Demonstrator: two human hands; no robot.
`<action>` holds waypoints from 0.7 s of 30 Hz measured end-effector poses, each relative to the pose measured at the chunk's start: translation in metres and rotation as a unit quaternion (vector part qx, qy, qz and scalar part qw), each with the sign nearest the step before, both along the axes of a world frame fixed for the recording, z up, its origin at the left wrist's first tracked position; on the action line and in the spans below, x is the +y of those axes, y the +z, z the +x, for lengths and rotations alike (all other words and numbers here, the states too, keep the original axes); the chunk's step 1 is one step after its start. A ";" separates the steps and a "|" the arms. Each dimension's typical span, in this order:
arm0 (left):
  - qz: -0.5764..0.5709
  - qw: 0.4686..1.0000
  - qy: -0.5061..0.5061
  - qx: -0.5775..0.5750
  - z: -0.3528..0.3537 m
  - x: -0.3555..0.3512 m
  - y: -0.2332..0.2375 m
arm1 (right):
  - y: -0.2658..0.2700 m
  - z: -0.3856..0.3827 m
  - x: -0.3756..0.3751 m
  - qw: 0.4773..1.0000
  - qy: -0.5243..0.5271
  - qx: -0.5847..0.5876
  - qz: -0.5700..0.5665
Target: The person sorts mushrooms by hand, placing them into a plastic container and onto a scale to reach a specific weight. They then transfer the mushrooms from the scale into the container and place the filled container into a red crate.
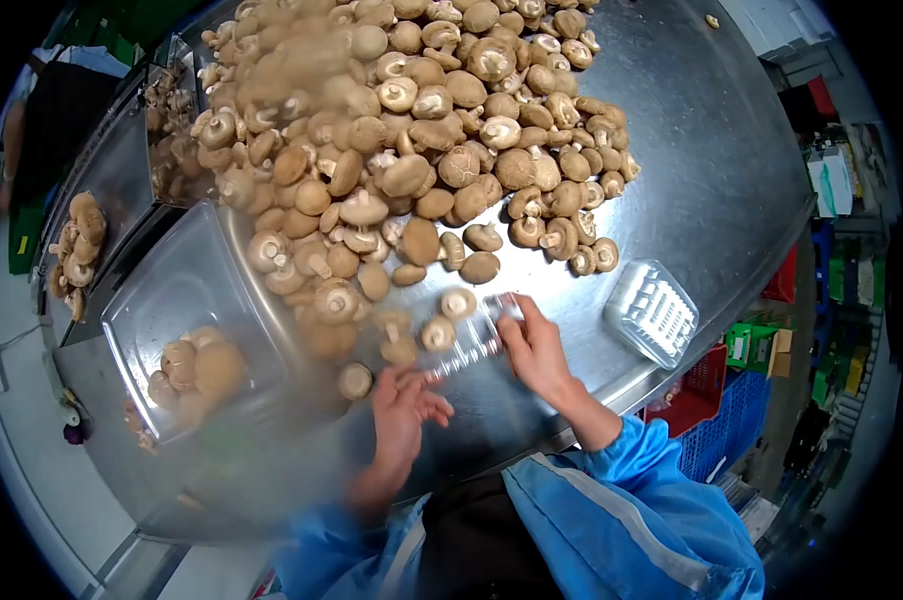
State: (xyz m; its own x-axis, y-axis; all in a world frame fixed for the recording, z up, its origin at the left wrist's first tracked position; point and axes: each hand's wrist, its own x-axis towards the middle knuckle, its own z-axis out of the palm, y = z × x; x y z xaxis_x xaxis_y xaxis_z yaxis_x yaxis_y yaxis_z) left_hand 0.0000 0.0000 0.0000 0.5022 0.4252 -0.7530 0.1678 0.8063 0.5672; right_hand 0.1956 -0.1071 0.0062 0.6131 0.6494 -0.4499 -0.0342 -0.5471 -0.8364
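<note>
Blue jacket [626,520]: nearest, below my hands.
Clear tray [464,352]: between my hands, near the mushroom heap [461,130].
Right hand [539,352]: fingers closed on its end.
Left hand [401,412]: fingers loosely open; contact unclear.

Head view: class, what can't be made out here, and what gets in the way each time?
All in the head view:
- Mushroom pile: lower layers hidden by upper mushrooms; upper left blurred.
- Clear tray at the right hand: full outline lost to blur.
- Left hand: whether its fingertips touch the tray, blurred.
- Co-worker: head cut off by the lens edge.
- Far-right shelves: contents too small.
</note>
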 end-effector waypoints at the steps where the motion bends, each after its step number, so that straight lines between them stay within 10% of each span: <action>1: -0.013 1.000 0.003 0.003 -0.009 -0.012 0.002 | 0.004 -0.008 -0.011 0.999 -0.005 0.039 -0.005; 5: -0.023 0.999 0.003 -0.022 -0.014 -0.010 0.000 | -0.005 -0.019 -0.018 0.978 -0.091 0.189 0.006; 21: 0.162 0.982 0.100 -0.011 0.117 0.108 -0.026 | -0.030 0.061 0.108 0.973 -0.179 0.072 0.124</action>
State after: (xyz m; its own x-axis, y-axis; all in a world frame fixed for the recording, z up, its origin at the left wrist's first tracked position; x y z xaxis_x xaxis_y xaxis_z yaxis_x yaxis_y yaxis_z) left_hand 0.1167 0.1076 -0.0260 0.3997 0.7317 -0.5521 0.0091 0.5991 0.8006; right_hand 0.2567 0.0013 -0.0242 0.7613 0.5061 -0.4053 -0.3127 -0.2610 -0.9133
